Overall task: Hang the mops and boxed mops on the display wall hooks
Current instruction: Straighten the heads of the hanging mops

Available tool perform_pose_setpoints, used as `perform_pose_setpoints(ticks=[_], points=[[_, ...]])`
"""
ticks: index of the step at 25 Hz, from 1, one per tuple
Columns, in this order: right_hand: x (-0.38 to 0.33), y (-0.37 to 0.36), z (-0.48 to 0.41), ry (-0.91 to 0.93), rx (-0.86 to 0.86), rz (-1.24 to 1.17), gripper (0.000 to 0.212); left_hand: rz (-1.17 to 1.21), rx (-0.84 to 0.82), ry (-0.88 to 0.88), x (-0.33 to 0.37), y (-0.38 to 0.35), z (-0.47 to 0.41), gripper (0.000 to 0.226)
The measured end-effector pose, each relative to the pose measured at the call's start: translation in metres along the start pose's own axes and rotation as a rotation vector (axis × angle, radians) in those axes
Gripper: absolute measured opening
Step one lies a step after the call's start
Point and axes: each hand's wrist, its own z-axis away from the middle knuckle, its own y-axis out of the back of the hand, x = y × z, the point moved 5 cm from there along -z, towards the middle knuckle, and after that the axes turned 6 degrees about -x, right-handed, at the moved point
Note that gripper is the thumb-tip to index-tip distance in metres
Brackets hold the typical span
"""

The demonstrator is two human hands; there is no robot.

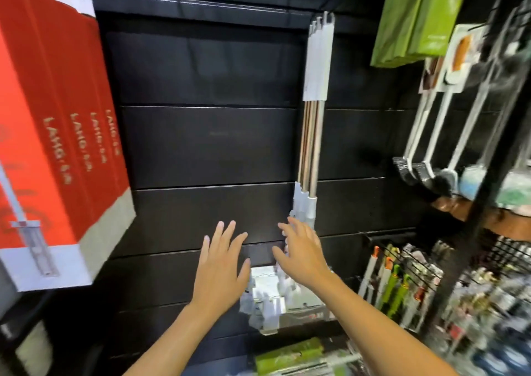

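Four red mop boxes (37, 117), two green bags (416, 16)

Flat lime-green packages (416, 16) hung at the upper right. Below them, white long-handled brushes with dark heads (431, 134) dangled above a brown wooden shelf (459, 210). Lower right, a black wire rack (416, 263) carried orange- and green-tipped packaged tools (393, 283).

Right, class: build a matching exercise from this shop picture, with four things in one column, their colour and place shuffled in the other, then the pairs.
Things:
1. boxed mops
2. hanging mops
3. flat packs
4. brushes

Colour and place:
A. green, top right
B. red, far left
C. white and metal handles, centre
D. dark heads, right side

Pairs: 1-B, 2-C, 3-A, 4-D
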Motion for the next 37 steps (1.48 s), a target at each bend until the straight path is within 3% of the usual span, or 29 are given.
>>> perform_pose_setpoints(ticks=[4,10,14,16,18,20,23,27,31,35,37], points=[[0.062,0.022,0.009,-0.040,0.040,-0.024,0.053,0.119,-0.095,-0.019,0.057,-0.043,-0.023,0.068],[0.127,0.023,-0.027,-0.071,0.028,-0.042,0.063,0.298,-0.178,0.011,0.100,-0.103,-0.090,0.058],[0.150,0.019,-0.076,-0.194,-0.043,-0.426,0.077,0.697,-0.289,0.149,0.106,-0.141,-0.147,0.067],[0.146,0.022,-0.101,-0.261,-0.125,-0.663,0.084,1.049,-0.354,0.355,0.108,-0.154,-0.181,0.068],[0.143,0.025,-0.128,-0.300,-0.166,-0.898,0.075,1.303,-0.324,0.528,0.110,-0.165,-0.215,0.049],[0.151,0.016,-0.153,-0.348,-0.188,-1.010,0.066,1.378,-0.315,0.540,0.116,-0.172,-0.241,0.036],[0.167,-0.022,-0.182,-0.359,-0.207,-1.146,0.064,1.448,-0.319,0.551,0.118,-0.203,-0.255,0.042],[0.181,-0.066,-0.198,-0.267,-0.231,-1.318,0.099,1.511,-0.330,0.580,0.119,-0.230,-0.263,0.058],[0.200,-0.061,-0.219,-0.222,-0.204,-1.243,0.071,1.508,-0.309,0.531,0.109,-0.239,-0.272,0.082],[0.201,-0.057,-0.264,-0.266,-0.227,-1.394,0.063,1.680,-0.167,0.627,0.099,-0.251,-0.314,0.100],[0.196,-0.059,-0.276,-0.292,-0.228,-1.444,0.056,1.835,-0.150,0.645,0.102,-0.261,-0.327,0.096]])
